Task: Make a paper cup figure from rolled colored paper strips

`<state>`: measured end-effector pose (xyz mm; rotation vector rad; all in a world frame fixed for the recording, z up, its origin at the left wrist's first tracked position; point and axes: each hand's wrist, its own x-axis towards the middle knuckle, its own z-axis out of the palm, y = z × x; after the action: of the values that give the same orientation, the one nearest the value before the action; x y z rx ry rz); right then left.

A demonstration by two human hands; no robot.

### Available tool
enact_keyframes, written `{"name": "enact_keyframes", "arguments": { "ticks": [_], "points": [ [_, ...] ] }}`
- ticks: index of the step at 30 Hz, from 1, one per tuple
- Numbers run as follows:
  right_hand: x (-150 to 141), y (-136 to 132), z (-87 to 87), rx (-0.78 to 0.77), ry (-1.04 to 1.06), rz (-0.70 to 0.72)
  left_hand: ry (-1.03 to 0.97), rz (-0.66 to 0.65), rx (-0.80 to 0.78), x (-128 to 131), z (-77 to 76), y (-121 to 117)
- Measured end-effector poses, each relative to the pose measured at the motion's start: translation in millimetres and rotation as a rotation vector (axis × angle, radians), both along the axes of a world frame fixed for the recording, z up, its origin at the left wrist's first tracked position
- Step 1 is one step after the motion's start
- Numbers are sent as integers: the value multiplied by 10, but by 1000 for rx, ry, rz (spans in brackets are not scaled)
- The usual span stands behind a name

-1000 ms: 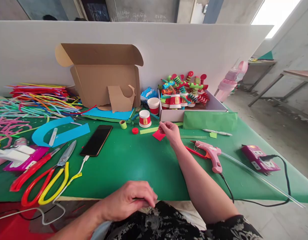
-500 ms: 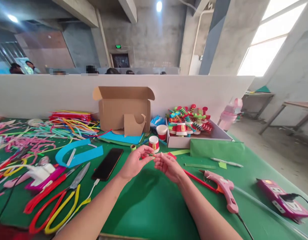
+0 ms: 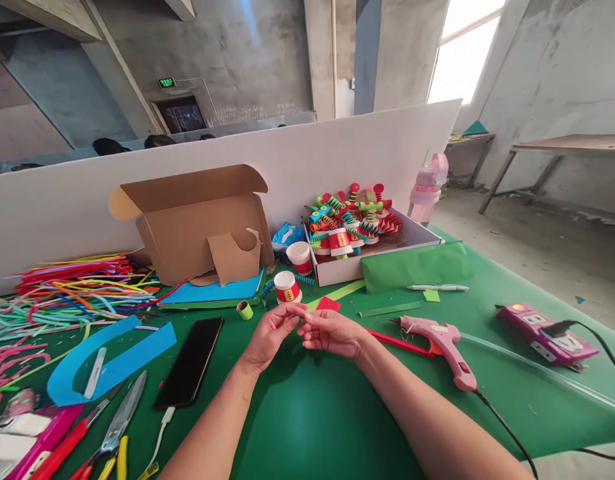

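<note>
Over the green table [image 3: 307,427], my left hand [image 3: 271,337] and my right hand [image 3: 332,331] meet fingertip to fingertip. Both are closed in a pinch, and whatever lies between them is too small and hidden to name. Just beyond my fingers stands a red and white paper cup [image 3: 287,288], upside down. Left of it is a small green paper roll [image 3: 244,310]. A red paper piece [image 3: 329,305] and a light green strip [image 3: 354,291] lie behind my right hand.
A pink glue gun [image 3: 442,340] rests at right, near a purple power strip [image 3: 547,333]. Several paper-cup figures [image 3: 347,217] fill a white box [image 3: 340,271]. Left are a phone [image 3: 190,363], scissors [image 3: 122,417], blue paper [image 3: 67,380], pipe cleaners [image 3: 87,280] and a cardboard box [image 3: 197,227].
My view has turned to the right and tilted, so the table's things shift left. My hands stay together; the small greenish piece visible at my fingertips before is now hidden.
</note>
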<state>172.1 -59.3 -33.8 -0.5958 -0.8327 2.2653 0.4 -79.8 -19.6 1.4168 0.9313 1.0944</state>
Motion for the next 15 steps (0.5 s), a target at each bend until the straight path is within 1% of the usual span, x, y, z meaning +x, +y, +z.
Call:
{"name": "enact_keyframes", "arguments": {
  "ticks": [3, 6, 8, 10, 13, 15],
  "points": [
    [-26, -8, -3, -14, -29, -29, 6, -11, -21, 5, 2, 9],
    [-29, 19, 4, -52, -51, -146, 65, 20, 30, -13, 15, 20],
    [-31, 41, -1, -79, -61, -226, 178, 85, 134, -36, 15, 32],
    [-41, 52, -16, -92, -77, -267, 321, 167, 261, -49, 1, 41],
    [-71, 38, -35, -87, -106, -269, 476, 265, 460, -37, -35, 46],
    [-89, 19, -30, -68, -126, -257, 527, 286, 567, -21, -55, 48]
  ]
}}
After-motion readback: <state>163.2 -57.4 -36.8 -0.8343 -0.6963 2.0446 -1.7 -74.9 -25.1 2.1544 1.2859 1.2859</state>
